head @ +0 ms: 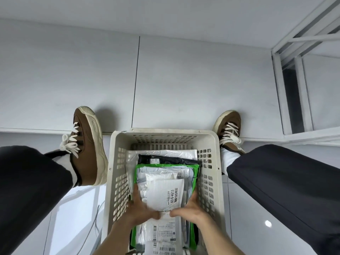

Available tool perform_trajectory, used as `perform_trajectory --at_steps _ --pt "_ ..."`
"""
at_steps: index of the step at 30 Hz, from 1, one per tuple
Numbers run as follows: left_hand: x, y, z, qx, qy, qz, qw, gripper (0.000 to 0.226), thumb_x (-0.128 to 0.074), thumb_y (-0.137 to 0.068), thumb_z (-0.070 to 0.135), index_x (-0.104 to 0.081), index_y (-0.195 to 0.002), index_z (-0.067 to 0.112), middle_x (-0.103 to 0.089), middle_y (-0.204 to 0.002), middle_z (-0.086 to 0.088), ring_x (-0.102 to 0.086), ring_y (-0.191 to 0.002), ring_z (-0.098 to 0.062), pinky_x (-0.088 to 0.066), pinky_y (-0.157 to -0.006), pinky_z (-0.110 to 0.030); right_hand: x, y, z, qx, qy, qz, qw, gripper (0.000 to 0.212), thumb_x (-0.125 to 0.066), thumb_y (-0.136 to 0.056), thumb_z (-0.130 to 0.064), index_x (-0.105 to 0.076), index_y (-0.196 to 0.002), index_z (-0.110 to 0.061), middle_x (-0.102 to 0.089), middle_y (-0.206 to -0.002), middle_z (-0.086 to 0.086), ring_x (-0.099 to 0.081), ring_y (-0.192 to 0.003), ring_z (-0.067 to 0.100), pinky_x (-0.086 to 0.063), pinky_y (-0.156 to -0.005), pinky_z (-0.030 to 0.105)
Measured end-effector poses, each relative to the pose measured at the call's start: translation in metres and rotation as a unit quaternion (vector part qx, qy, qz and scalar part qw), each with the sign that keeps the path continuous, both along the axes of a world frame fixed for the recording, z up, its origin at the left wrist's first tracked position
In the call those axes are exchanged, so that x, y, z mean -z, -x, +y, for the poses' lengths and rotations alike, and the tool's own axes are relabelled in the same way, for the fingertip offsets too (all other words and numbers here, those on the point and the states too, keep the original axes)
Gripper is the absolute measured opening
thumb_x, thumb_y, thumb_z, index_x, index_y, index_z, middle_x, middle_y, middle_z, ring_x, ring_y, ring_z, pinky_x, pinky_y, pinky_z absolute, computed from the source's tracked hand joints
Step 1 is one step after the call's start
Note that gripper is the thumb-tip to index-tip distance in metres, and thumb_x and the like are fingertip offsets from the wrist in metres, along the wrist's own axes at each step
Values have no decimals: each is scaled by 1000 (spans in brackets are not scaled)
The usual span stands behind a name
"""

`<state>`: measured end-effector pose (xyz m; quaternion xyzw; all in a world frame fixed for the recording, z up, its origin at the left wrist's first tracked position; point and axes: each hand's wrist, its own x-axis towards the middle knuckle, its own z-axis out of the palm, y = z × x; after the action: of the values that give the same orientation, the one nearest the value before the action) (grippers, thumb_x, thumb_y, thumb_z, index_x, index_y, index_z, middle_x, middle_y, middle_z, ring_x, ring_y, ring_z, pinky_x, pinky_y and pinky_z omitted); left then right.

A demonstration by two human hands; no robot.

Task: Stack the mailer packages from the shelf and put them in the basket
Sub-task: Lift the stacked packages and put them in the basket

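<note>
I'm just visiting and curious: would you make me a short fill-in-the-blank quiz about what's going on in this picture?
1. The stack of mailers sits inside a white ____.
2. The mailer with the bright edge under the white ones is ____.
3. The left hand and right hand grip the stack from both ____.
4. The shoes beside it are ____.

Missing words: basket; green; sides; brown

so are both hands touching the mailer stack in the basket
Touching. The head view shows the left hand and right hand gripping the sides of the mailer stack, thumbs on top, inside the basket.
</note>
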<state>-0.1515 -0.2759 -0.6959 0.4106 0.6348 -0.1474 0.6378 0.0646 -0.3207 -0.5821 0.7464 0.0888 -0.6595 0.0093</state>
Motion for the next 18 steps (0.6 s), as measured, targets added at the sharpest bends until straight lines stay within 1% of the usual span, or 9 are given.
perform_trajectory --at_steps 2,4,8,10,12,14,15,17,18 --pt "36 10 -10 4 10 3 1000 179 -95 -3 49 37 -123 68 -34 -150 -20 -44 -131 -38 -45 -97 -59 2 -1 -1 7 -5 -7 1000 137 -81 -70 -22 33 -147 -19 -8 -162 9 -21 -146 29 -25 -118 41" --pt "50 11 -11 -3 -4 16 1000 178 -94 -4 51 33 -126 68 -38 -148 -19 -47 -128 -37 -47 -96 -58 8 0 1 25 -21 -8 999 136 -81 -69 -18 30 -148 -20 -13 -162 8 -24 -145 28 -27 -117 40" --pt "-11 -15 19 6 -38 15 999 173 -97 -17 40 26 -137 60 -40 -147 -15 -51 -125 -35 -50 -95 -51 15 -5 11 47 -38 -10 998 133 -81 -70 -11 25 -150 -22 -30 -155 6 -34 -140 28 -31 -116 41" --pt "-36 -27 33 48 -26 20 998 164 -93 -31 42 27 -143 46 -44 -146 -13 -51 -127 -34 -46 -101 -49 19 -6 13 52 -41 -19 998 136 -83 -70 -17 25 -150 -24 -22 -159 6 -28 -144 28 -26 -118 43" --pt "-39 -37 38 47 3 8 999 140 -87 -50 48 13 -148 40 -55 -138 -9 -57 -121 -29 -46 -102 -48 25 -4 15 61 -50 -33 996 130 -82 -73 -31 21 -152 -22 -13 -162 6 -21 -147 27 -22 -119 43" --pt "-37 -46 38 -4 14 17 1000 115 -79 -58 62 -5 -144 46 -57 -136 -7 -60 -116 -26 -47 -102 -46 29 2 18 60 -80 -78 992 114 -76 -79 -43 4 -155 -16 -17 -161 6 -25 -146 27 -26 -115 39" --pt "-45 -54 41 -9 3 34 999 109 -73 -60 68 -11 -146 40 -57 -134 -7 -59 -116 -27 -48 -100 -46 30 5 21 48 -100 -118 987 101 -74 -81 -45 -10 -153 -14 -27 -156 7 -34 -141 27 -32 -111 38" --pt "-57 -64 44 22 -43 87 995 101 -63 -72 69 -16 -148 23 -50 -134 -11 -54 -119 -32 -45 -101 -46 33 12 25 1 -142 -216 966 70 -72 -81 -44 -34 -133 -16 -45 -133 4 -50 -120 22 -46 -100 35" --pt "-63 -68 45 47 -68 114 990 96 -62 -78 64 -17 -148 18 -44 -134 -13 -51 -121 -35 -44 -101 -45 34 14 27 -24 -162 -248 955 57 -73 -82 -39 -37 -122 -18 -46 -122 0 -53 -111 19 -50 -92 33"
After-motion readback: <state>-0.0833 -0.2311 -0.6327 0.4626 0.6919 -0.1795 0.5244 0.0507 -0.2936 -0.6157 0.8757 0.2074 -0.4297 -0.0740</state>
